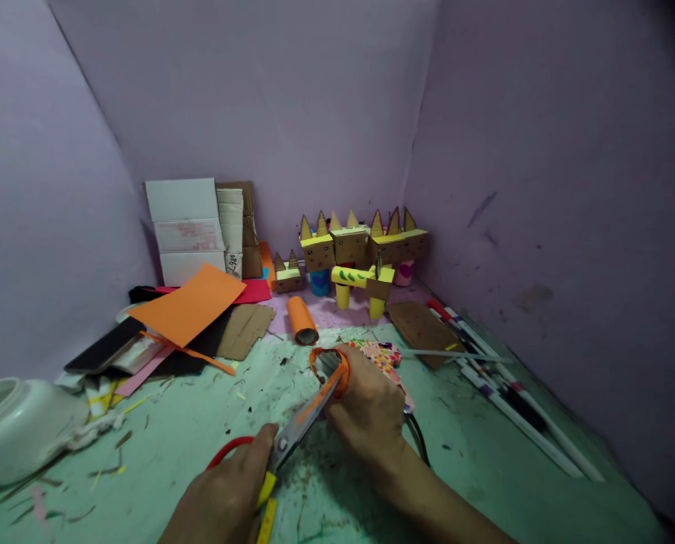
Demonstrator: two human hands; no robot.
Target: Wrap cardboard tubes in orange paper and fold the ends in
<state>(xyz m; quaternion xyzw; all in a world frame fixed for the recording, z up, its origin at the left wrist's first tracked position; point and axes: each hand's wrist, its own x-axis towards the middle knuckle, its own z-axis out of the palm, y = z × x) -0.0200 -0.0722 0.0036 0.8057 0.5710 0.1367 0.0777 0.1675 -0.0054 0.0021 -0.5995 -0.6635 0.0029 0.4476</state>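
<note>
My left hand [224,487] is closed around the handles of a pair of scissors [297,427] with red and yellow grips. Their blades reach up and right to the open end of an orange paper-covered tube [345,372]. My right hand [368,400] grips that tube, its opening turned towards the left. At least one blade lies against the tube's rim; the exact contact is hard to make out. Just behind stands or lies a second orange tube [300,317]. Partly hidden by my right hand is a flower-patterned object [383,353] with a black cord, resembling a glue gun.
Box-headed cardboard animals, one yellow [352,276], stand at the back. Orange paper [190,302] and cardboard pieces [245,332] pile up at left, near a white bowl [26,431]. Markers [519,423] lie along the right wall. Scraps dot the green tabletop [173,438].
</note>
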